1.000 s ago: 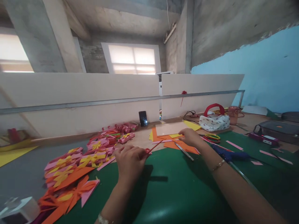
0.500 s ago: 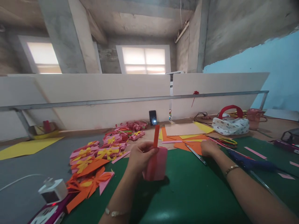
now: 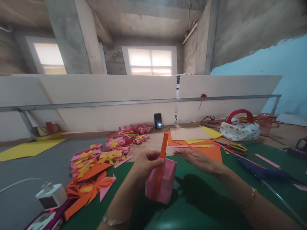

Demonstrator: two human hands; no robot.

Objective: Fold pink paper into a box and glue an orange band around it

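A small pink paper bag [image 3: 169, 179] sits upright, slightly tilted, over the green mat [image 3: 199, 214]. My left hand [image 3: 149, 164] is closed on it, thumb in front. An orange paper strip [image 3: 164, 145] runs down the bag's front and sticks up above the thumb. My right hand [image 3: 200, 161] hovers palm down just right of the bag, its fingers stretched out toward it and apart from it. I see nothing held in it, though its underside is hidden.
Pink paper pieces with yellow flowers [image 3: 110, 156] and orange cutouts [image 3: 96, 185] pile up left. Orange sheets [image 3: 216, 151], scissors [image 3: 236, 148] and a blue glue gun [image 3: 259, 169] lie right. A phone [image 3: 158, 121] leans on the back board. A charger [image 3: 51, 195] stands front left.
My right hand has moved left from the orange sheets toward the bag, its fingers now stretched out. The bag is tilted more in my left hand. The pen no longer shows.
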